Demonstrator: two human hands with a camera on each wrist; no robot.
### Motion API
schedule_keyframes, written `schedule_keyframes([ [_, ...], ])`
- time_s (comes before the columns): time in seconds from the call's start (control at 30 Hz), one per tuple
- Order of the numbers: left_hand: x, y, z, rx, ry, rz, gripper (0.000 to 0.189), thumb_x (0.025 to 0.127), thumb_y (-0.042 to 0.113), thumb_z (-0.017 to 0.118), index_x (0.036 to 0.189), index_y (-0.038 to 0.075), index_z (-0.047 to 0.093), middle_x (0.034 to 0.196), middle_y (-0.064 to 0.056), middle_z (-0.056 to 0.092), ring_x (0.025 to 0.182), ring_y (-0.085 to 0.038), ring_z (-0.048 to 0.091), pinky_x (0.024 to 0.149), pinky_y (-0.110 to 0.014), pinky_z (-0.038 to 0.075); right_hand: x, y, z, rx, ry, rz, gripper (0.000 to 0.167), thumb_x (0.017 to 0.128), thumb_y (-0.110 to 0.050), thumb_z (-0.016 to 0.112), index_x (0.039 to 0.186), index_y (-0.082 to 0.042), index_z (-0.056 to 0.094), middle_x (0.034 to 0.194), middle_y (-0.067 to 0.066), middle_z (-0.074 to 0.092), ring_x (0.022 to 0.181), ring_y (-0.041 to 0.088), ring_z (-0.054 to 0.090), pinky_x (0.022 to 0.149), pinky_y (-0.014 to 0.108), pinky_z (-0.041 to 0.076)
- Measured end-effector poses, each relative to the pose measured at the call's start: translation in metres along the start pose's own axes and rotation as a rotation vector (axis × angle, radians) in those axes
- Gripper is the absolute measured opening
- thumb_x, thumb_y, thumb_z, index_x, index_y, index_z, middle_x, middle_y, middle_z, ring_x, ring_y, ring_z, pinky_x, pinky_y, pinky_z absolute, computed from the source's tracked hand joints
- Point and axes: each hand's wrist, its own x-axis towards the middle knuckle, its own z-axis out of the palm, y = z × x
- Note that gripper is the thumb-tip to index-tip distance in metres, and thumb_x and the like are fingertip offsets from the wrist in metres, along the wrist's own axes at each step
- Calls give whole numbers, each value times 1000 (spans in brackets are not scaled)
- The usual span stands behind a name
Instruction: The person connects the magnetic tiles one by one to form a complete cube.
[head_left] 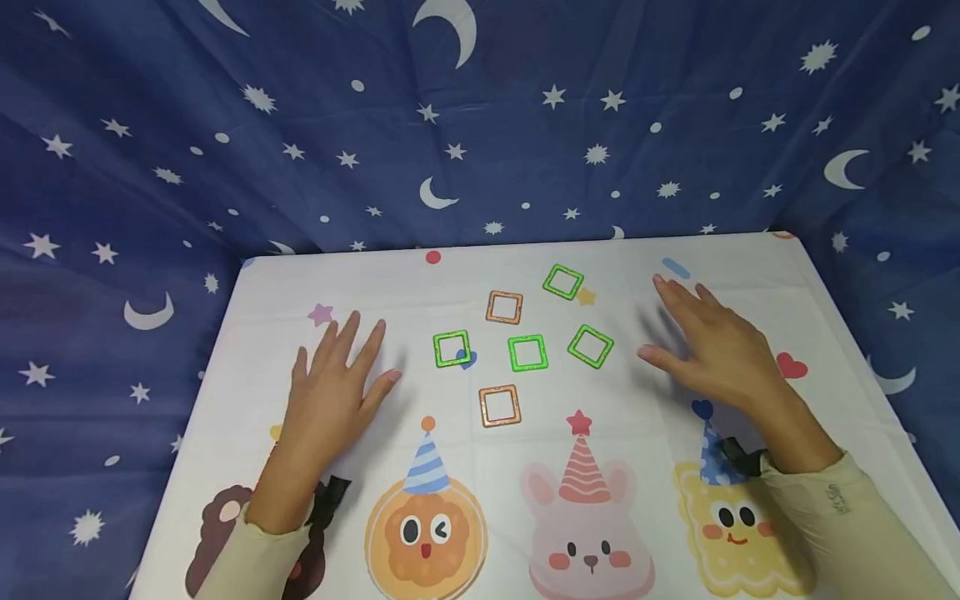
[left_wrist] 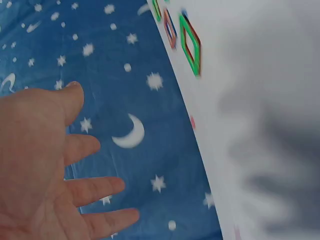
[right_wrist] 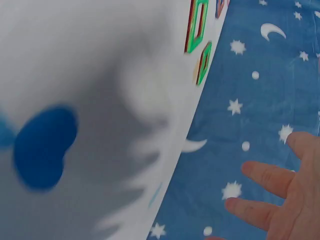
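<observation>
Both hands flat, fingers spread, holding nothing: left hand point(head_left: 337, 379) left of the square tiles, right hand point(head_left: 708, 346) right of them. Six frame tiles lie between on the table point(head_left: 750, 258), nearest ones green tile point(head_left: 452, 348) and green tile by right hand point(head_left: 590, 346)

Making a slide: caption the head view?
Both open hands, left hand and right hand, flank six square frames on a cartoon tablecloth.

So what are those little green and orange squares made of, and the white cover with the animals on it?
The green squares and orange squares look like hard, shiny, see-through plastic: they are thin hollow frames with glinting edges. The white cover looks like thin, smooth printed sheeting, plastic or cloth; the pictures cannot settle which. It lies flat with cartoon animals printed on it.
</observation>
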Motion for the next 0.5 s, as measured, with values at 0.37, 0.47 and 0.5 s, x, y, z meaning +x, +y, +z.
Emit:
schedule_keyframes([
  [0.37,6,48,21,-242,-29,140,53,100,42,64,148,22,57,118,-8,62,96,-22,62,76,-40,54,25,-39,15,66,34,-118,88,87,-66,68,160,-29,36,138,18,63,130,38,54,95,64,49],
  [0.47,10,58,30,-303,-65,166,49,100,41,64,145,22,60,102,-4,59,80,-14,53,67,-31,47,33,-48,22,95,48,-162,79,88,-64,70,155,-27,47,132,15,66,125,36,58,94,60,50],
  [0.5,11,60,34,-324,-77,173,48,100,41,64,144,22,61,98,-3,58,77,-12,49,65,-29,44,36,-52,23,106,48,-177,76,89,-63,69,152,-25,51,129,15,67,123,36,59,93,60,50],
])
